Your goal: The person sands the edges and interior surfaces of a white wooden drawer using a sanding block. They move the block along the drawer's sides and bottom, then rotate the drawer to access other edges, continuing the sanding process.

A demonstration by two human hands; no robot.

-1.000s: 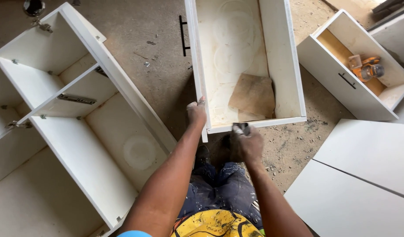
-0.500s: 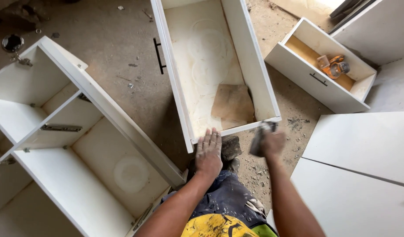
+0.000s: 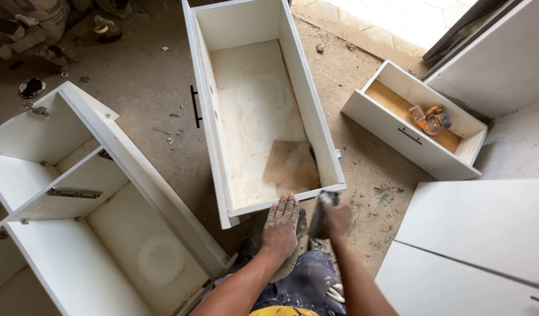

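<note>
- Left hand (image 3: 281,227) lies flat, fingers spread, against the near end of the long white drawer (image 3: 206,126) on the dusty floor (image 3: 140,82).
- Right hand (image 3: 335,217), blurred, grips a dark tool (image 3: 319,212) just beside that end.
- A brown sheet (image 3: 291,165) lies inside the drawer.

Blurring with motion: right hand (image 3: 338,221) and the dark tool (image 3: 319,212) in its grip, kind impossible to tell. Running off the left edge: white cabinet (image 3: 76,234). Running off the right edge: white panels (image 3: 480,246).
</note>
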